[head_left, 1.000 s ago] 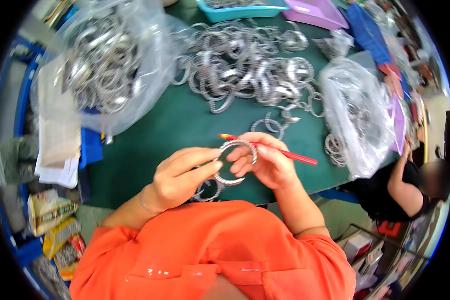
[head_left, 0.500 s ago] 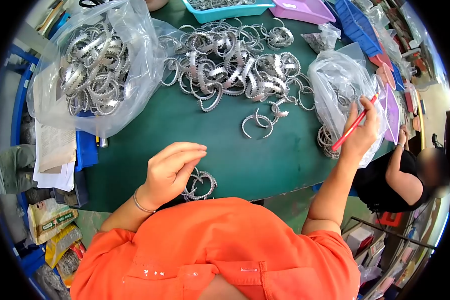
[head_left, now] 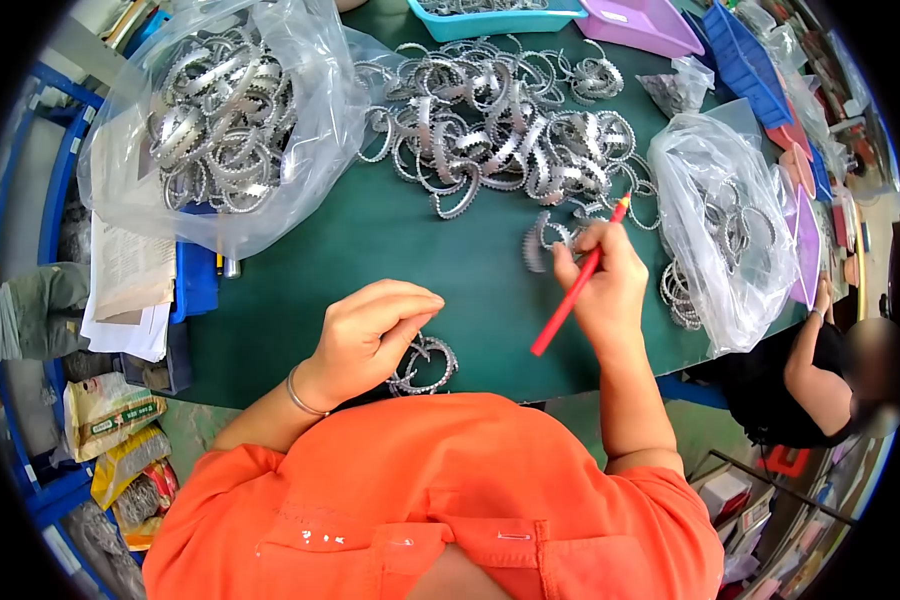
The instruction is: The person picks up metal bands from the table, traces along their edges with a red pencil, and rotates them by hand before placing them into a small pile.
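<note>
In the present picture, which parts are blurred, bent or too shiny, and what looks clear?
Head view: the metal ring beside the right hand is smeared, perhaps by motion; same head view, highlights whiten the clear bag at right, surroundings bow toward black corners, and the red pencil looks fairly sharp.

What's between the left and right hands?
In the head view, bare green tabletop lies between the left hand and the right hand; the red pencil in the right hand slants into that stretch.
</note>
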`<state>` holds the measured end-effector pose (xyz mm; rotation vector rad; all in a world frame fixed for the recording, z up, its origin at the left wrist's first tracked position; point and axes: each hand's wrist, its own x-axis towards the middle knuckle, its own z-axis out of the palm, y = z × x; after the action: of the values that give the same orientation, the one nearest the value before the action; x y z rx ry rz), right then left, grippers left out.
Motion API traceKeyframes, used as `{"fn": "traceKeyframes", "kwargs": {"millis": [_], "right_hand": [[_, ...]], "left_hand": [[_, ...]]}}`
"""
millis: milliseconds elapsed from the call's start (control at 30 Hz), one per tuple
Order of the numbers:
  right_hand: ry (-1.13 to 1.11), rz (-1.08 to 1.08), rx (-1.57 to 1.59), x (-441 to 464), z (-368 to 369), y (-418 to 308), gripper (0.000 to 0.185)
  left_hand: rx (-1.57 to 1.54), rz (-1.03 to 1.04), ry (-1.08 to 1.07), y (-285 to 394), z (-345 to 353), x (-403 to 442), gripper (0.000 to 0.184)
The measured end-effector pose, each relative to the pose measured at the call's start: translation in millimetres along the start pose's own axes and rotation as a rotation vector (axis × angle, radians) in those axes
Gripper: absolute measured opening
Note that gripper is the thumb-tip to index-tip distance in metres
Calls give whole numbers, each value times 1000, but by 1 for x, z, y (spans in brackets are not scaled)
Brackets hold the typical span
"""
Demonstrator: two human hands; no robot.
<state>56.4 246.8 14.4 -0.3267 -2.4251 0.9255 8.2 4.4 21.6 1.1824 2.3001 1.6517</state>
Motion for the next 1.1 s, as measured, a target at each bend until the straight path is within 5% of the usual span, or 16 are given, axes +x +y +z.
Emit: {"fn": "traceKeyframes", "kwargs": {"millis": [100, 200, 367, 467, 533, 667, 767, 1100], "right_hand": [[55, -42, 213, -4, 1, -6, 27], [56, -134, -17, 5, 1, 4, 25], [331, -257, 121, 14, -5, 0, 27], [115, -422, 198, 12, -4, -8, 27], [-214, -136, 540, -4, 2, -21, 24], [-589, 173, 911, -21, 13, -38, 21], [-581, 328, 1001, -22, 16, -42, 20], [-425, 358, 1042, -25, 22, -38, 14]], "left_hand": [[-18, -10, 2, 0, 1, 1, 16], [-43, -11, 16, 0, 1, 0, 15], [-21, -31, 13, -6, -3, -5, 19], [-126, -112, 50, 2, 0, -1, 35], [-221, -208, 41, 3, -1, -2, 55], [-562, -444, -30, -2, -3, -5, 36], [-744, -656, -27, 0, -9, -5, 28], [-805, -783, 110, -4, -7, -2, 21]]}}
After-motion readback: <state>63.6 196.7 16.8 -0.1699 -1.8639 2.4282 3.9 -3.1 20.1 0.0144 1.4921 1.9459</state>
